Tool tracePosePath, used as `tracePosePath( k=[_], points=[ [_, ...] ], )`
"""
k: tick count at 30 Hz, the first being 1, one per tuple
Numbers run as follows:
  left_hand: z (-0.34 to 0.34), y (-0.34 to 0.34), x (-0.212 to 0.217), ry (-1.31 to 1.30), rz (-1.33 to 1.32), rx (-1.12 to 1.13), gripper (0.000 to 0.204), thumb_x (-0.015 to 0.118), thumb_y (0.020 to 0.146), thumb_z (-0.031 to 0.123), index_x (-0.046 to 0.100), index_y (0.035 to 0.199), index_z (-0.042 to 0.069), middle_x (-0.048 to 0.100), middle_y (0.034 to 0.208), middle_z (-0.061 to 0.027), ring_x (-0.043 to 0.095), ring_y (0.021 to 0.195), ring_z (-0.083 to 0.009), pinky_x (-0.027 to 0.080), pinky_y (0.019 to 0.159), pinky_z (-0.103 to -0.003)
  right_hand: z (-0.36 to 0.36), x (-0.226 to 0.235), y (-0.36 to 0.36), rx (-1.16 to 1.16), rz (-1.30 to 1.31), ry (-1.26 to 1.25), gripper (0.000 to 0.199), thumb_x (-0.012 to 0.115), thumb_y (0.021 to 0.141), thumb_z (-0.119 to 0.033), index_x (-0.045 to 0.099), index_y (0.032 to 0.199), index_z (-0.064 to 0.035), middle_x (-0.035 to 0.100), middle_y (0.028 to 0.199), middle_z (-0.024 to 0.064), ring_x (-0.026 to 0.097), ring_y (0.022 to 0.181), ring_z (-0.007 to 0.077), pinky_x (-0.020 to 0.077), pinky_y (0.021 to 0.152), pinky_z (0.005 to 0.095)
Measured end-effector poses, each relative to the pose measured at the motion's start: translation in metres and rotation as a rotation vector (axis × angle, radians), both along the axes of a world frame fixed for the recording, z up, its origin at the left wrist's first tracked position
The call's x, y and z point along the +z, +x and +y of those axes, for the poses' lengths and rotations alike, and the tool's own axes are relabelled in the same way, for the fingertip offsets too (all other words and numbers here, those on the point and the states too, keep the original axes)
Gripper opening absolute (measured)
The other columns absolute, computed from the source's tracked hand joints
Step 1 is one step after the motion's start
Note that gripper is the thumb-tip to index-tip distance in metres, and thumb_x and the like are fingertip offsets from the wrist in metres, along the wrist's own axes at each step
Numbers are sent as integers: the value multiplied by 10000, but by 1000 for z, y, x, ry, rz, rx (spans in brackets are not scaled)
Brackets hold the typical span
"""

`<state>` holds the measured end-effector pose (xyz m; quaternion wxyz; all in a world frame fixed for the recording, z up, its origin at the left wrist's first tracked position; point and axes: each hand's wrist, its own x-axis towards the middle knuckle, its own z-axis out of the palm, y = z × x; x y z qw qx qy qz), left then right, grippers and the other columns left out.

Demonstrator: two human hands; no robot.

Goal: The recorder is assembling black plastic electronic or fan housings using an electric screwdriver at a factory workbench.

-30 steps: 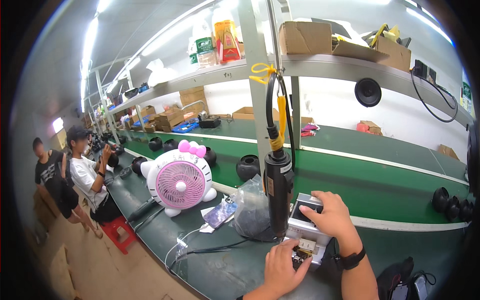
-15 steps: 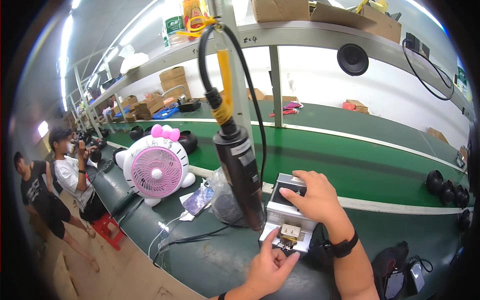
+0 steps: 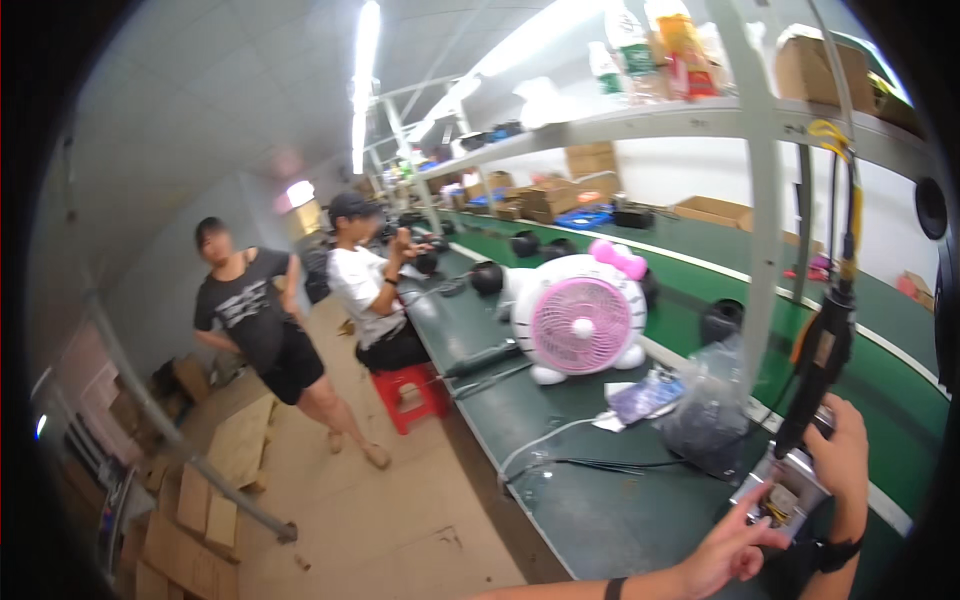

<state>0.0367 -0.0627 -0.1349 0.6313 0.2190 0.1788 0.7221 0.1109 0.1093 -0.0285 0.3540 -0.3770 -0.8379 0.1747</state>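
Grey metal box [image 3: 790, 487] sits at the green worktop [image 3: 560, 500] edge: right hand [image 3: 843, 452] closed over its top, left hand [image 3: 730, 545] open, fingertips touching its wiring. Fitting seems underway; steady alignment matters.

View swung left since the earlier frames: the hands and the box [image 3: 790, 490] now sit at the lower right edge instead of lower centre. The right hand [image 3: 845, 450], formerly spread over the box top, now rests at its far side; the left hand [image 3: 735, 545] still reaches the box's near face. The hanging driver [image 3: 815, 365] has shifted from left of the box to directly above it. The fan [image 3: 578, 320] appears mid-frame, and two people [image 3: 300, 310] come fully into view.
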Motion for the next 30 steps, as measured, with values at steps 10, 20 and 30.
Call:
tracePosePath(
  k=[10,20,30],
  points=[
    [-16,-5,21,-56,154,-69,782,539,1027,431,38,1615,312,441,1543,-80,656,924,-129,479,639,-237,-3,-2,-17,35,56,-41,456,725,812,-239,623,1208,-37,621,1107,150,588,1059,336,455,947,406],
    [-25,21,7,50,353,279,661,612,991,163,207,1514,165,571,990,-54,591,661,-126,474,578,-246,14,-22,-11,38,89,-36,471,726,827,-198,595,1249,-33,608,1135,159,593,1077,337,458,969,411],
    [-20,17,10,-40,720,310,520,664,964,162,346,1367,83,533,813,-29,524,673,-101,457,595,-254,44,-50,-2,53,103,-45,491,709,846,-139,564,1304,-35,580,1237,161,567,1154,327,425,1026,397]
  ],
)
